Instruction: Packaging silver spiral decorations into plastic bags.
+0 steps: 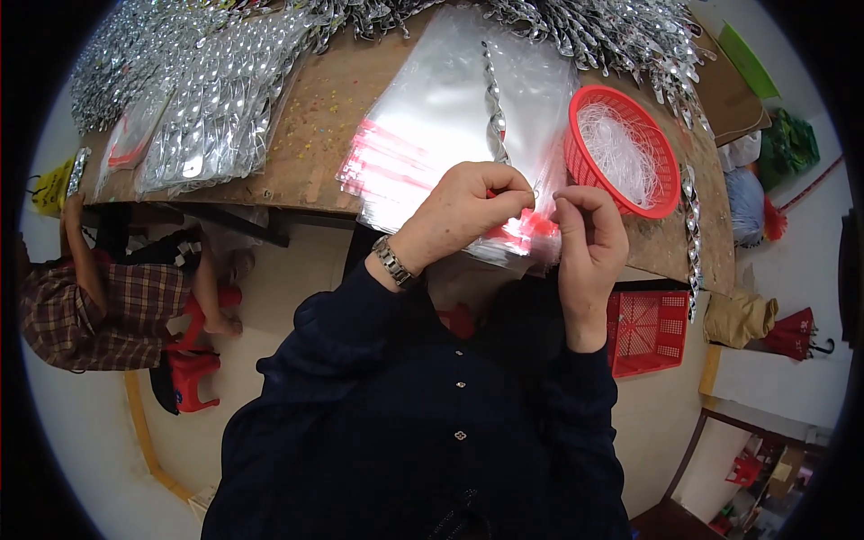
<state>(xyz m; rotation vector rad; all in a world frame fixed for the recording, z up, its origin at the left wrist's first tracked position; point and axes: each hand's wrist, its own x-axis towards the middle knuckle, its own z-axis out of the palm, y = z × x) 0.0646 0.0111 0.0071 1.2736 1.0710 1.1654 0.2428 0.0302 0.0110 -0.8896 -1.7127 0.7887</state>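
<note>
A silver twisted strip lies on a stack of transparent plastic bags with red-printed edges. My left hand, with a metal watch at its wrist, is closed around the strip's near end, thumb and forefinger pinched together. Just to its right, my right hand has its thumb and forefinger drawn together in a pinch. Whatever sits between those fingertips is too fine to make out. Beside my right hand stands a round red basket with a tangle of thin transparent threads in it.
Heaps of silver twisted strips and bagged ones cover the far side of the wooden table. Another strip hangs over the right edge. Below is a red crate. A person in a checked shirt sits at left.
</note>
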